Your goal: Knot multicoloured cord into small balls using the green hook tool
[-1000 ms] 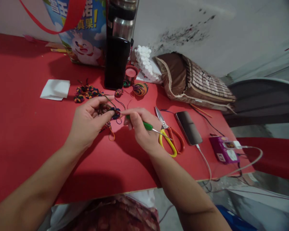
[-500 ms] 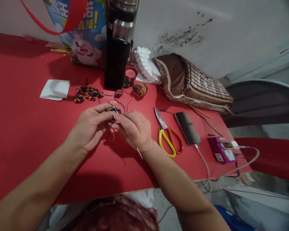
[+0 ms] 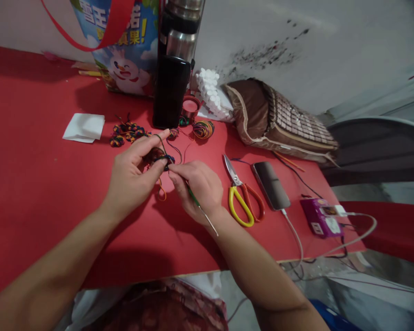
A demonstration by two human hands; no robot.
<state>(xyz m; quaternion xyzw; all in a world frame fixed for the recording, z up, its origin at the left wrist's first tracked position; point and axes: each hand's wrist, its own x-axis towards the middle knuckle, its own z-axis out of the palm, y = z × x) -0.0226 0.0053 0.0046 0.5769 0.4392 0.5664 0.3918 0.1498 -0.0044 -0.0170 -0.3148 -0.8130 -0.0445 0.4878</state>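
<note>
My left hand (image 3: 133, 172) pinches a small knotted piece of multicoloured cord (image 3: 162, 160) over the red table (image 3: 37, 184), index finger stretched out with a strand looped over it. My right hand (image 3: 198, 186) is closed on a green-handled hook tool (image 3: 202, 209); its front end meets the cord piece, and its metal tail sticks out past my wrist. A loose orange strand (image 3: 161, 192) hangs from the piece onto the table between my hands.
Yellow and orange scissors (image 3: 241, 197) and a charging phone (image 3: 271, 184) lie right of my right hand, a purple power strip (image 3: 319, 218) beyond. Finished cord knots (image 3: 127, 131), a white paper (image 3: 84, 127), a cord coil (image 3: 203, 128), a black flask (image 3: 172, 87), a printed bag (image 3: 124, 46) and a brown cushion (image 3: 279, 119) line the back.
My right hand turned the hook tool, its tail swinging from pointing right at the scissors to pointing down past my wrist. My left index finger has stretched out again.
</note>
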